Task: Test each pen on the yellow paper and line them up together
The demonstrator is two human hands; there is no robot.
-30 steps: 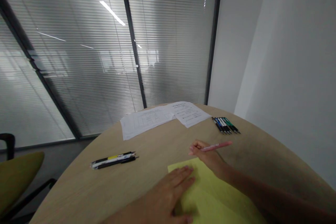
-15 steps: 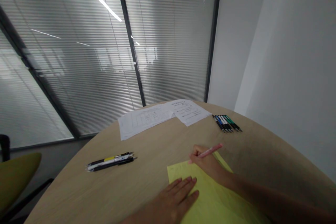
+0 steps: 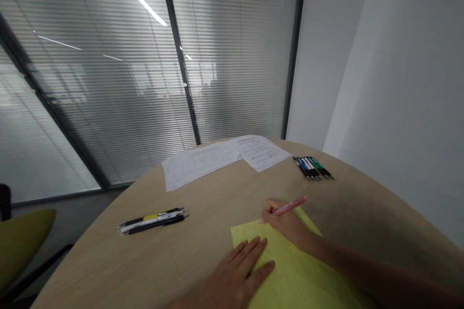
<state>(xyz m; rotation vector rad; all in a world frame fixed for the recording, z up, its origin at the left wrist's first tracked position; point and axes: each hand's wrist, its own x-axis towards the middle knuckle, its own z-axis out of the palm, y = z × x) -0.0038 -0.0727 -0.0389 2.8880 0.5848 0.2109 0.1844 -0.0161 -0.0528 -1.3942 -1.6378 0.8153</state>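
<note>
A yellow sheet of paper [image 3: 290, 270] lies on the round wooden table [image 3: 203, 193] near its front edge. My left hand [image 3: 241, 270] rests flat on the sheet's left edge, fingers stretched out. My right hand [image 3: 284, 222] is closed around a pink pen [image 3: 288, 206], its tip down at the sheet's far edge and its barrel slanting up to the right.
Three pens [image 3: 152, 219] lie together at the left. A row of several pens [image 3: 313, 168] lies at the right. White printed sheets [image 3: 221, 157] sit at the far edge. An olive chair [image 3: 21, 246] stands at the left; glass wall with blinds behind.
My right hand drew back and lowered the pink pen onto the yellow sheet's far edge. My left hand slid slightly toward me along the sheet.
</note>
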